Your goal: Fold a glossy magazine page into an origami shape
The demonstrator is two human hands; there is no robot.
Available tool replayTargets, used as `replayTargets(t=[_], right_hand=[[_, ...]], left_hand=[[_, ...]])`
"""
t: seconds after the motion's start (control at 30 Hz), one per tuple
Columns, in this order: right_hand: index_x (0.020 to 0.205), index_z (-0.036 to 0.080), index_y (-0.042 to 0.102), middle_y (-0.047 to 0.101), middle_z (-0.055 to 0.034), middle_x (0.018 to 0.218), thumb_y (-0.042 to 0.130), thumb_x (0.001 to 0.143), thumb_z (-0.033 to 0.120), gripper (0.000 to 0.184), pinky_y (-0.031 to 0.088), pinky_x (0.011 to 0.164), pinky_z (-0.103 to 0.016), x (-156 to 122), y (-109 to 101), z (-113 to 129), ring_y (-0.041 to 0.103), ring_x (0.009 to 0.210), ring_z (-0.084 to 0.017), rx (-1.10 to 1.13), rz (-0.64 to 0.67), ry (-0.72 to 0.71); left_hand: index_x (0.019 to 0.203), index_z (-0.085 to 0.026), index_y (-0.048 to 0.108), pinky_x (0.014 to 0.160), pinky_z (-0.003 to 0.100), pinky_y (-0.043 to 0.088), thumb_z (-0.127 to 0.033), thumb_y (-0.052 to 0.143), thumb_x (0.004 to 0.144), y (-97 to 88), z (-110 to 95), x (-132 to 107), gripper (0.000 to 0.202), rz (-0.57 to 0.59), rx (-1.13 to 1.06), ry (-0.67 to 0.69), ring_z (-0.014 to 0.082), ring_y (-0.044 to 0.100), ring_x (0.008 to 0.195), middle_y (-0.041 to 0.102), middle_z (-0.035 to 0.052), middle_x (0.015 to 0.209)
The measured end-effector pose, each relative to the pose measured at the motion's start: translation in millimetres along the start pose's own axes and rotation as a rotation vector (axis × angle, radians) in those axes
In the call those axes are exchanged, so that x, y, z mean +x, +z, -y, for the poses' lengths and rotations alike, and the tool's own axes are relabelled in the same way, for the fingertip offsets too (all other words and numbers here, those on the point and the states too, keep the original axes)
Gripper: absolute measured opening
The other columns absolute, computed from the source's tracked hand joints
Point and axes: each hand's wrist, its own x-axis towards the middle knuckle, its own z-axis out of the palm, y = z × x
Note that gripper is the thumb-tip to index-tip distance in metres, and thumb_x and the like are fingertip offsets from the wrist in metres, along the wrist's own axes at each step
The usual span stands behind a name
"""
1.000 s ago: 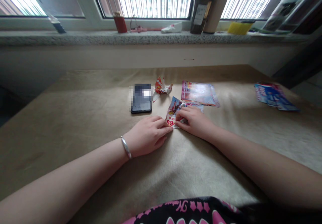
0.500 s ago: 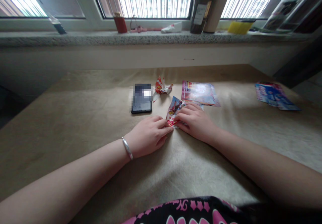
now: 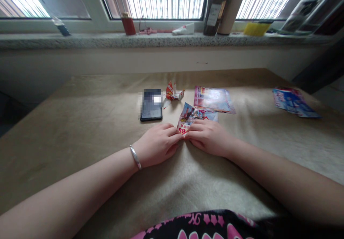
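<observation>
A creased sheet of printed paper [image 3: 197, 113], colourful with red digits, lies on the table under my fingers. My left hand [image 3: 160, 142], a silver bracelet at its wrist, is closed with its fingertips pinching the paper's near left corner. Right beside it, my right hand [image 3: 208, 135] presses its bent fingers on the paper's near edge, the fingertips of both hands almost touching. The right hand covers the near part of the sheet. Just beyond stands a folded paper crane [image 3: 174, 92] in red and white.
A phone [image 3: 152, 104] lies left of the crane. Behind the sheet is a stack of printed paper [image 3: 215, 99], and more blue leaflets [image 3: 294, 102] lie at the table's far right. A granite sill [image 3: 161, 42] holds a dark jar [image 3: 214, 13] and a red container [image 3: 128, 24].
My right hand has slid toward me and slightly left to the near corner, uncovering more of the sheet's printed face. The left hand has stayed nearly in place.
</observation>
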Motion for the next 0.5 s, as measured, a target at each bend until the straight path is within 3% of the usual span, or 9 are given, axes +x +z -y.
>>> replayTargets(t=[0.27, 0.5], right_hand=[[0.093, 0.021, 0.068, 0.066, -0.0046, 0.088, 0.045, 0.089, 0.019, 0.023, 0.039, 0.068, -0.028, 1.8, -0.3, -1.5, 0.052, 0.079, -0.017, 0.033, 0.027, -0.011], [0.084, 0.020, 0.067, 0.066, -0.0042, 0.088, 0.048, 0.086, 0.020, 0.019, 0.040, 0.068, -0.028, 1.3, -1.8, -0.7, 0.053, 0.079, -0.017, 0.001, 0.053, 0.029]], left_hand=[[0.107, -0.017, 0.060, 0.079, 0.035, 0.049, -0.021, 0.045, 0.087, -0.2, -2.3, -0.5, 0.025, -0.014, 0.038, 0.007, 0.0205, 0.053, 0.088, 0.061, 0.0080, 0.095], [0.107, -0.016, 0.060, 0.079, 0.037, 0.049, -0.021, 0.044, 0.087, -0.1, -2.9, 0.8, 0.026, -0.003, 0.040, 0.008, 0.0216, 0.052, 0.088, 0.060, 0.0084, 0.095]])
